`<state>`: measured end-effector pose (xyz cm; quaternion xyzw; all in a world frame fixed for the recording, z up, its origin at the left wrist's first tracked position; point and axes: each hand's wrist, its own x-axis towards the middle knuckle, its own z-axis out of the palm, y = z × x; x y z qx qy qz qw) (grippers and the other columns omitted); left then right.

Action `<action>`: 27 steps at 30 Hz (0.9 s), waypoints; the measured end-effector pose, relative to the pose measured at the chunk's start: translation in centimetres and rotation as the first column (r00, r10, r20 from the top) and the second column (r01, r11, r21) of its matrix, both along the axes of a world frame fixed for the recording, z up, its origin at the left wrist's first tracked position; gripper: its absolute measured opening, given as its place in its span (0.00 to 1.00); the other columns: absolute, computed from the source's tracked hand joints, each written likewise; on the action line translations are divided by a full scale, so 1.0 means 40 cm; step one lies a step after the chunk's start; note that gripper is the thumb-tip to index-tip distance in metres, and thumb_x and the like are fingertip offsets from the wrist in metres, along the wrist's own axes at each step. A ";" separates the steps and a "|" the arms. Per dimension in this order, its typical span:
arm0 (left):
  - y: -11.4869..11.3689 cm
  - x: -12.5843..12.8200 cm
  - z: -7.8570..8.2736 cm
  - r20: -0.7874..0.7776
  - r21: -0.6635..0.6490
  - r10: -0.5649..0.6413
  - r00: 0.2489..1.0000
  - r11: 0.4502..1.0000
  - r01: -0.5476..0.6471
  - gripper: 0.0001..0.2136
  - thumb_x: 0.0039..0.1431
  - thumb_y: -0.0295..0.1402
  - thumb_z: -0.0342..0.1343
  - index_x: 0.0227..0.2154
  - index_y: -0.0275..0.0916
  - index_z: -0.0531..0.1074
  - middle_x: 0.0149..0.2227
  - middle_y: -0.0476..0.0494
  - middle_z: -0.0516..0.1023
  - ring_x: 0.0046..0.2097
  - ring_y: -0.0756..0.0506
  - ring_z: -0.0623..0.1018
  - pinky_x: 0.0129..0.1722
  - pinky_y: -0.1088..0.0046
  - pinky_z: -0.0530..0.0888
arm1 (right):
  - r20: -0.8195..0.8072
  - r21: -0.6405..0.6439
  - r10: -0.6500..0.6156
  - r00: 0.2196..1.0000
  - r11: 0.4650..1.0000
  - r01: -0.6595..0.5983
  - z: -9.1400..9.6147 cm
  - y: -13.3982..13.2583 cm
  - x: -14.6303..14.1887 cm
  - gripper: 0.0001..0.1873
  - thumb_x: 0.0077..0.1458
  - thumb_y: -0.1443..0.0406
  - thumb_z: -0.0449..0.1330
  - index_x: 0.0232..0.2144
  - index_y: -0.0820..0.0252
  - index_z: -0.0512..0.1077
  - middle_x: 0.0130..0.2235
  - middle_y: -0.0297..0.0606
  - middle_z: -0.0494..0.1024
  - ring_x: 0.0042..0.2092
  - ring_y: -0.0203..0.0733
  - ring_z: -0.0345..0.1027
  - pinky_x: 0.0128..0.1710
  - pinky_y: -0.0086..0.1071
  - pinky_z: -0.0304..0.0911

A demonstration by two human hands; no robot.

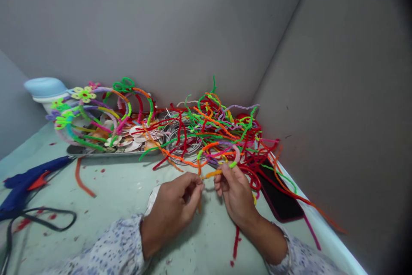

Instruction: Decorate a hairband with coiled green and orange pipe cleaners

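My right hand (237,195) pinches a small headband hoop wrapped in coloured pipe cleaners (237,154), its arc pointing away from me in pink, green, purple and orange. An orange pipe cleaner (212,174) runs from the right fingertips across to my left hand (175,204). The thumb and forefinger of the left hand are pressed together at its end, and a short orange tail hangs below them. Just beyond both hands lies a tangled heap of loose pipe cleaners (222,122) in red, green, orange and purple.
Finished flower-topped headbands (84,95) stand on a metal tray (112,154) of shells. Coiled wire (183,137) lies beside it. At left are a blue glue gun (28,180) and its cord; a blue-lidded container (46,90) is behind. A dark phone (281,197) lies right. Grey walls enclose the table.
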<state>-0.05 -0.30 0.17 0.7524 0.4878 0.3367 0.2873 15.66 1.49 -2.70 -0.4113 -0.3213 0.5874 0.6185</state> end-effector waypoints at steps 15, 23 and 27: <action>0.022 0.027 0.011 0.441 -0.580 0.186 0.878 0.805 0.121 0.15 0.55 0.43 0.52 0.25 0.34 0.71 0.17 0.53 0.68 0.14 0.57 0.60 0.14 0.83 0.56 | -0.028 0.030 0.092 0.995 0.995 -0.091 0.001 -0.003 0.000 0.13 0.53 0.56 0.59 0.30 0.60 0.67 0.22 0.32 0.72 0.22 0.31 0.63 0.17 0.22 0.58; 0.014 0.029 0.014 0.437 -0.607 0.246 0.865 0.791 0.082 0.15 0.54 0.41 0.53 0.21 0.35 0.69 0.16 0.53 0.67 0.14 0.57 0.59 0.13 0.83 0.56 | -0.004 0.021 0.119 0.993 0.993 -0.119 -0.001 -0.005 0.004 0.13 0.53 0.56 0.59 0.29 0.61 0.66 0.21 0.31 0.72 0.21 0.30 0.64 0.17 0.21 0.58; 0.009 0.029 0.015 0.388 -0.577 0.242 0.889 0.816 0.030 0.13 0.54 0.41 0.52 0.24 0.35 0.70 0.16 0.53 0.67 0.15 0.57 0.59 0.14 0.83 0.56 | 0.002 0.012 0.126 0.992 0.992 -0.126 -0.002 -0.007 0.004 0.13 0.53 0.56 0.59 0.29 0.61 0.66 0.21 0.30 0.72 0.20 0.29 0.64 0.16 0.20 0.58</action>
